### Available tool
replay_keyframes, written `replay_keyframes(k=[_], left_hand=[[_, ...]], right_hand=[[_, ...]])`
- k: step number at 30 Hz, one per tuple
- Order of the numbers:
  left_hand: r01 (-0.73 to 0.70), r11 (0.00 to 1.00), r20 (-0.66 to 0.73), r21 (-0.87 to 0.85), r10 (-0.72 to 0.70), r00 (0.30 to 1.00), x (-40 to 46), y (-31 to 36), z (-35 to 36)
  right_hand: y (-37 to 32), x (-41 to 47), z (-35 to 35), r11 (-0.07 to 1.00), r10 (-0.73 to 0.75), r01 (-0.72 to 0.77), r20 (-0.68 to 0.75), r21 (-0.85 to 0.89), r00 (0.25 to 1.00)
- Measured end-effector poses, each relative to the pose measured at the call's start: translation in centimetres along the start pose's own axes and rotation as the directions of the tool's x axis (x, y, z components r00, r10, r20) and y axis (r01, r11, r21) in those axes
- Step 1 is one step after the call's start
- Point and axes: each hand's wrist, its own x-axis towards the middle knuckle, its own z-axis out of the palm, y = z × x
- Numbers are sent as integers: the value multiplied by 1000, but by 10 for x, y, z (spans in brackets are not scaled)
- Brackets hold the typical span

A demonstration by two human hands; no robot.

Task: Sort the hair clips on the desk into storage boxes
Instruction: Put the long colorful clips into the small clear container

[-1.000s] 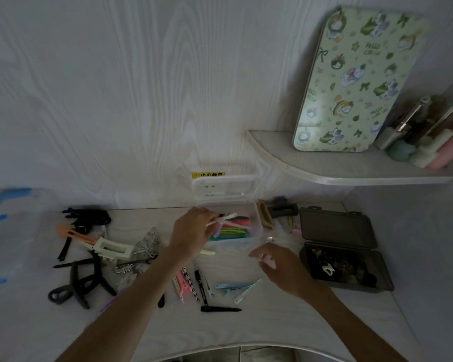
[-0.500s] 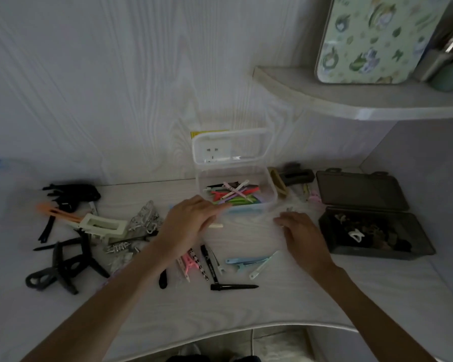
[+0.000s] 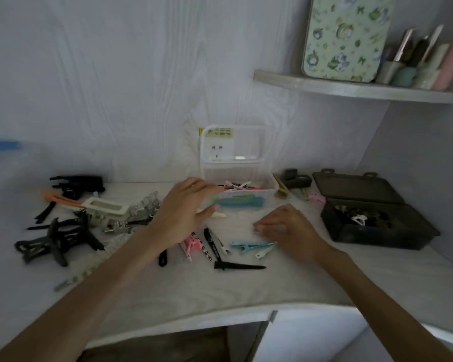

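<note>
My left hand [image 3: 183,212] hovers over the near left corner of the clear box [image 3: 242,194], fingers loosely spread and holding nothing I can make out. My right hand [image 3: 288,231] rests on the surface [image 3: 246,288], fingers bent toward the pale blue clips [image 3: 249,245] just beside it; I cannot tell whether it pinches anything.

I judge the next pick is one of those slim clips. To do it well I would take one clip by its middle, lift it free of the black clip [image 3: 237,266] and pink clip [image 3: 192,244], and lay it lengthwise among the coloured ones in the clear box, keeping the large black claws [image 3: 55,241] at left for elsewhere. The dark box [image 3: 377,228] at right holds small pieces.

A yellow label [image 3: 220,131] behind the clear lid carries print too blurred to read.
</note>
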Motion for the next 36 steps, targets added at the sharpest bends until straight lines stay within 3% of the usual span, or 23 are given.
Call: replay_keyframes(k=[3, 6, 8, 11, 16, 22, 26, 29, 32, 34, 36], left_hand=[[2, 1000, 78, -20, 0, 997, -22, 12, -7], [-4, 1000, 139, -16, 6, 990, -39, 23, -17], [27, 999, 327, -29, -16, 945, -45, 31, -22], [11, 1000, 491, 12, -16, 871, -48, 40, -10], [57, 998, 293, -4, -54, 955, -39, 38, 10], [24, 1000, 312, -17, -18, 950, -9, 27, 8], [44, 992, 244, -115, -15, 970, 6, 17, 5], [130, 935, 50, -330, -121, 991, 12, 11, 0], [152, 880, -169, -450, -251, 953, 11, 6, 3], [175, 904, -271, -389, -294, 916, 8, 1, 4], [189, 938, -362, -289, -290, 886, 4, -4, 3]], right_hand=[[-12, -11, -12, 966, 197, -230, 242, 119, 950], [-11, -27, -21, 950, 267, -312, 429, 35, 863], [-19, -34, -22, 963, 256, -265, 442, -43, 860], [-37, -36, -14, 980, 183, -153, 262, -130, 948], [-45, -34, 0, 983, 106, -91, 91, -159, 990], [-13, -23, 7, 1000, 8, -8, -10, 4, 1000], [-1, -18, 5, 994, 28, -8, -182, 107, 983], [-7, -8, -6, 987, 59, -4, -343, 158, 938], [-11, 21, -17, 990, 43, 29, -498, 135, 866], [-11, 46, -19, 998, 35, -8, -482, 59, 875], [-7, 65, -11, 998, 49, -58, -366, -13, 929]])
